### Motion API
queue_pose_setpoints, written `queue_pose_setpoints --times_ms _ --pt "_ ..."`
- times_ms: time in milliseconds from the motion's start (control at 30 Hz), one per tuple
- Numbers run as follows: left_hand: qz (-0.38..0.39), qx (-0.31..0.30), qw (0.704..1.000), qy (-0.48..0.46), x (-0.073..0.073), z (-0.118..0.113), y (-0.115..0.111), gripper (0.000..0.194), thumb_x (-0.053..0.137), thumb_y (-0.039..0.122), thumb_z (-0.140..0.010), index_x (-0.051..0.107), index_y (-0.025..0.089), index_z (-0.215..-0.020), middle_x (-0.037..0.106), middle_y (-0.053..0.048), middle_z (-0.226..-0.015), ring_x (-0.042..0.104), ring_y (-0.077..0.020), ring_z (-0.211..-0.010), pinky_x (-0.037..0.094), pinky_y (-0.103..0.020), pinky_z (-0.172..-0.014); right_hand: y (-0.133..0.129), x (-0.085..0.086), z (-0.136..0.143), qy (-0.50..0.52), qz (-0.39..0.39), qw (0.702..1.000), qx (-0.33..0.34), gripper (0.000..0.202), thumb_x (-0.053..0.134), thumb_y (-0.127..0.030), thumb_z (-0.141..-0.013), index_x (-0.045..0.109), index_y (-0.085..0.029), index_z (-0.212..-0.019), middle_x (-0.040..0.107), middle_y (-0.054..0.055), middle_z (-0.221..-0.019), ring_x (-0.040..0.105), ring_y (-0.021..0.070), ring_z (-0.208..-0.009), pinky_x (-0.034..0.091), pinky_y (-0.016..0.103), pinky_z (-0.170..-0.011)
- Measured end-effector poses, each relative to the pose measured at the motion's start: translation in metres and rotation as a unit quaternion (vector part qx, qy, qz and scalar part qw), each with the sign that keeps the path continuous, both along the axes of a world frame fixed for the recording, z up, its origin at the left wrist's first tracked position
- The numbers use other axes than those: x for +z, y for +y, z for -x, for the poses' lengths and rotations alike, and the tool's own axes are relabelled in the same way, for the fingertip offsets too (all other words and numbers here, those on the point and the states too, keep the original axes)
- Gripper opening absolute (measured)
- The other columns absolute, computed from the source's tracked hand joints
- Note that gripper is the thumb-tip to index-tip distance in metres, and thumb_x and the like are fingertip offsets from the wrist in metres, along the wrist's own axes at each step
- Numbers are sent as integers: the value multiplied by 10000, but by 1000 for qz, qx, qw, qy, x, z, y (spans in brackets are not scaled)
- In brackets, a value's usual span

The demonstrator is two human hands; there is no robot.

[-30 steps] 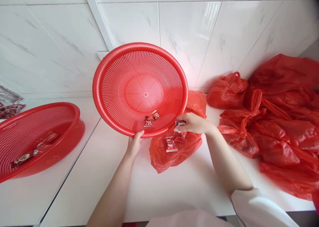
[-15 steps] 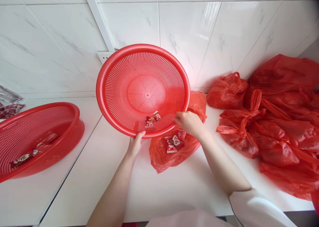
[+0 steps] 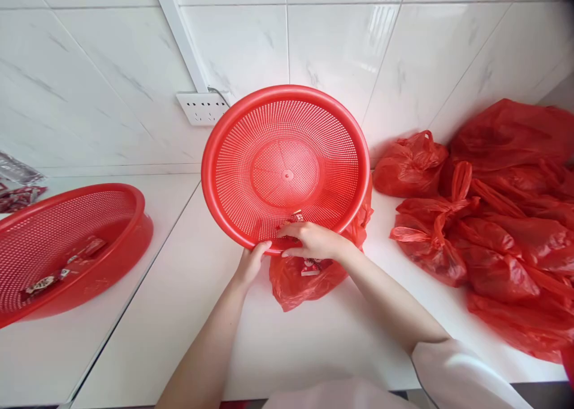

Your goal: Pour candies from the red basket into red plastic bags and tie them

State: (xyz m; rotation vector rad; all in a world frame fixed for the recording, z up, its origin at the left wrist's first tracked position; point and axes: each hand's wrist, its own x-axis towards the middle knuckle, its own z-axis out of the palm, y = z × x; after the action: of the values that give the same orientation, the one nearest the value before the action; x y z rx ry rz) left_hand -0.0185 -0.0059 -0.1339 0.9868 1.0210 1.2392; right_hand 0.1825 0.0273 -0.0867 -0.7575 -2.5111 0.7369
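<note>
A red perforated plastic basket [image 3: 287, 122] is tilted with its mouth toward me. My left hand [image 3: 252, 266] grips its lower rim, thumb over the edge, fingers hidden underneath. Reaching over that rim from the right, my right hand [image 3: 316, 240] has its fingers inside the basket and its thumb apart from them. A few small red snack packets [image 3: 296, 216] lie at the basket's low side by those fingertips, partly covered by the hand. Below the rim an open red plastic bag [image 3: 291, 286] rests on the table, with a red packet [image 3: 311, 266] showing in its mouth.
A second red basket [image 3: 121, 235] with several packets stands at left. Several tied red bags [image 3: 497, 241] are heaped at right. Behind is a tiled wall with a socket panel [image 3: 197, 109]. A seam divides the white table [image 3: 147, 301]. Wrapped packets [image 3: 20, 198] lie far left.
The held basket has shifted right and slightly down, uncovering the socket panel. My right hand has moved left from the basket's right edge over its lower rim to the packets.
</note>
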Motion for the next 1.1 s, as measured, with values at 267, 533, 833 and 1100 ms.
queue_pose_setpoints --times_ms 267,533,833,1100 --pt "23 48 998 -42 7 3 5 558 680 280 -723 594 191 -1267 639 -110 -1259 587 -314 -1174 497 -426 -944 3 12 -11 66 12 998 -6 291 580 -97 -861 661 -172 -1131 636 107 -1243 611 200 -1133 490 340 -973" --pt "1 81 995 -58 11 11 9 423 685 278 -708 648 179 -1117 675 -108 -1184 612 -313 -1144 502 -425 -946 -3 40 -38 121 68 986 -92 146 571 -206 -890 676 -174 -986 713 36 -944 652 152 -844 497 271 -798" --pt "-22 112 991 -64 11 13 10 576 686 243 -710 595 203 -1278 657 -94 -1232 611 -298 -1143 513 -409 -940 3 28 -40 -95 100 988 -69 62 658 -183 -791 599 -180 -775 626 -7 -763 547 125 -689 397 224 -619" --pt "-26 85 994 -67 15 10 7 448 673 244 -728 645 196 -1172 663 -91 -1228 597 -308 -1172 503 -422 -956 -2 31 -36 14 7 992 -128 147 542 -272 -923 560 -187 -805 629 10 -782 567 130 -695 426 247 -679"
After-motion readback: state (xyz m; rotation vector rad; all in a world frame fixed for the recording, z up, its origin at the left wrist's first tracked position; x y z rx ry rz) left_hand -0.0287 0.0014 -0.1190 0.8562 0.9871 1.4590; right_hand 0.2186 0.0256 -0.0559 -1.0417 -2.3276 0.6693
